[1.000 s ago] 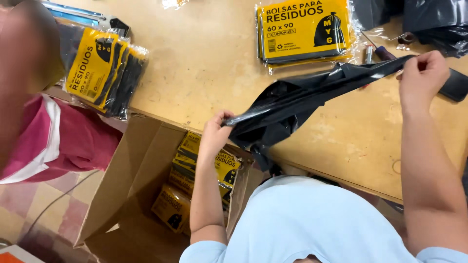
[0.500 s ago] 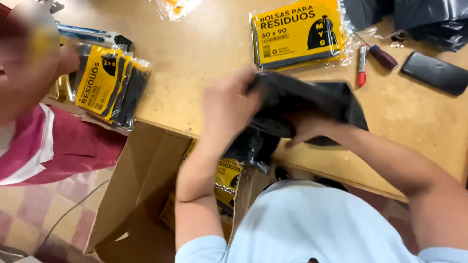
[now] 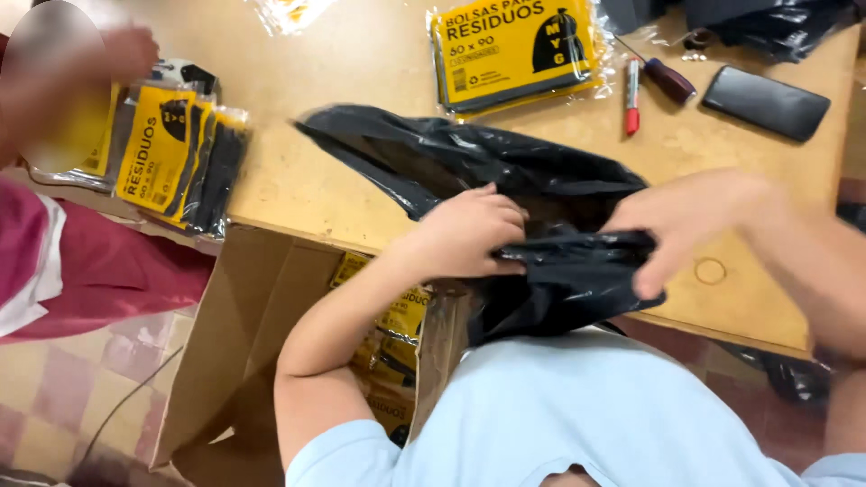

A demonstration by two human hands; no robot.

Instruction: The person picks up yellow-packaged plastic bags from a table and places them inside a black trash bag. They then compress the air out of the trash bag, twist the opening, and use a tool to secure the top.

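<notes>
Bag went from stretched w/ hands apart to bunched: left hand (image 3: 469, 234) & right hand (image 3: 686, 225) both closed gripping black plastic bag (image 3: 505, 180) at table edge (image 3: 298, 194), so folding's underway; open carton (image 3: 253, 307) below left hand.

A yellow packet of bags (image 3: 514, 50) is lying on the wooden table (image 3: 361, 54) beside a red marker (image 3: 631, 108), a screwdriver (image 3: 666, 79) and a dark phone (image 3: 765, 102). More yellow packets (image 3: 171, 158) are sitting at the left edge, and an open cardboard box (image 3: 234, 343) is standing below it.

Both hands, left hand (image 3: 469, 236) & right hand (image 3: 681, 225), gripping a crumpled black plastic bag (image 3: 505, 180) at the near edge of the wooden table (image 3: 361, 54), open cardboard box (image 3: 244, 343) w/ yellow packs underneath.
</notes>
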